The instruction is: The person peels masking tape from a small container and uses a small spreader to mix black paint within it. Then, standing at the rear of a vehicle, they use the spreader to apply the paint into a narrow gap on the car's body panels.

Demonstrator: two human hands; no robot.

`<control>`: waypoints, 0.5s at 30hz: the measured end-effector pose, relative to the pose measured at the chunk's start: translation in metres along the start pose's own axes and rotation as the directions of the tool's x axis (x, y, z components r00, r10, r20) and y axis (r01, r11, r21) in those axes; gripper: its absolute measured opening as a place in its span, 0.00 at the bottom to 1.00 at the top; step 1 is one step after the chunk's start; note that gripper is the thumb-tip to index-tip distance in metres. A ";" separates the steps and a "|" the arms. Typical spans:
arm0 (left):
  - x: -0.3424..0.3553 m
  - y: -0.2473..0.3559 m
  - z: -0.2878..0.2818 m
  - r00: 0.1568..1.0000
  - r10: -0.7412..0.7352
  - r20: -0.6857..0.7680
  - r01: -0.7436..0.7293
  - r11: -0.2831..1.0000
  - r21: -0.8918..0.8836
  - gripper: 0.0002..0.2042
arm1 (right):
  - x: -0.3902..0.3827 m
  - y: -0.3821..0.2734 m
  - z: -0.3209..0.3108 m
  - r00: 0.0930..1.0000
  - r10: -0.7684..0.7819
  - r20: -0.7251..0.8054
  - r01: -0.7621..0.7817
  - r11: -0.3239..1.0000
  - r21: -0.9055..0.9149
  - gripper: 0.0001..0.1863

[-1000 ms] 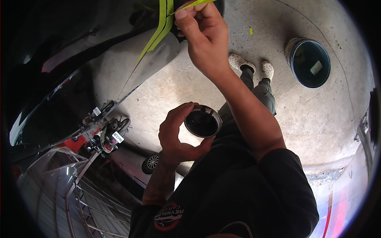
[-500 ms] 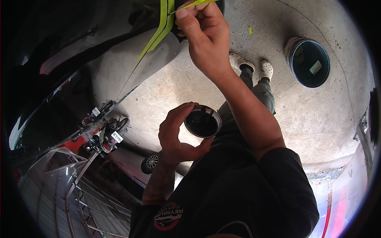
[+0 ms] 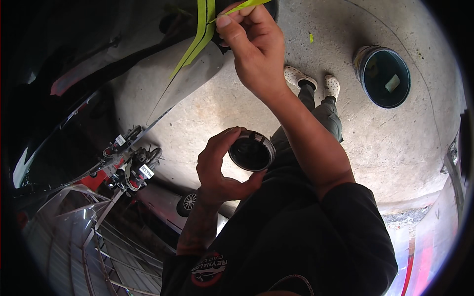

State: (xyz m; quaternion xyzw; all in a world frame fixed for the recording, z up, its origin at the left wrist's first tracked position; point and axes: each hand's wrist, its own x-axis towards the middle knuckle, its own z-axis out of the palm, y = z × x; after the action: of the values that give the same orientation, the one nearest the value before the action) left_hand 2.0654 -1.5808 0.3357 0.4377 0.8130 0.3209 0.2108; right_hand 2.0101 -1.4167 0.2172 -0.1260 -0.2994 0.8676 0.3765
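My left hand curls around a small round open container with a pale rim and a dark inside, held in front of my body. What lies in it is too dark to make out. Up at the top, my right hand is closed in a pinch on a yellow-green strip of masking tape. Its fingertips are right beside two more tape strips, which run down the glossy dark car body and meet in a point along a thin seam.
A dark-lined bucket holding a pale block stands on the concrete floor to the right. My feet in light clogs are nearby. At the lower left are parked motorcycles, a car wheel and metal railings.
My right hand, pinching the tape strip, has shifted very slightly left. The left hand and the container have hardly moved.
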 end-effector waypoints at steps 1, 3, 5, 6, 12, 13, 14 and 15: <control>0.000 0.000 0.000 1.000 0.001 0.001 -0.001 1.000 -0.001 0.41 | 0.000 0.000 0.000 1.000 -0.001 -0.001 0.001 1.000 -0.001 0.04; 0.001 0.001 0.001 1.000 0.004 0.001 -0.004 1.000 0.001 0.41 | 0.001 -0.001 0.001 1.000 -0.017 -0.015 0.017 1.000 0.000 0.04; 0.000 0.000 0.001 1.000 0.001 -0.001 -0.001 1.000 -0.003 0.41 | 0.000 0.000 0.001 1.000 -0.021 -0.011 0.021 1.000 0.002 0.04; 0.000 0.000 0.001 1.000 -0.001 -0.003 0.001 1.000 -0.007 0.41 | 0.000 0.001 0.001 1.000 -0.025 -0.007 0.025 1.000 0.004 0.04; 0.000 0.001 0.002 1.000 -0.004 0.000 0.004 1.000 0.000 0.41 | 0.001 0.002 0.002 1.000 -0.021 -0.019 0.022 0.999 0.040 0.05; 0.000 0.001 0.002 1.000 -0.004 0.001 0.004 1.000 0.000 0.41 | 0.001 0.002 0.002 1.000 -0.021 -0.020 0.022 0.999 0.040 0.05; 0.001 0.001 0.002 1.000 -0.005 0.002 0.005 1.000 -0.001 0.41 | 0.001 0.001 0.002 1.000 -0.014 -0.020 0.015 0.999 0.036 0.05; 0.001 0.001 0.003 1.000 -0.006 0.003 0.006 1.000 -0.002 0.41 | 0.001 0.001 0.002 1.000 -0.008 -0.020 0.008 0.999 0.032 0.05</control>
State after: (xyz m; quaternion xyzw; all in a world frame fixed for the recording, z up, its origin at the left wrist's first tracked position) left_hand 2.0673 -1.5787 0.3347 0.4356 0.8137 0.3202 0.2135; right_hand 2.0083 -1.4171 0.2180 -0.1272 -0.2823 0.8695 0.3848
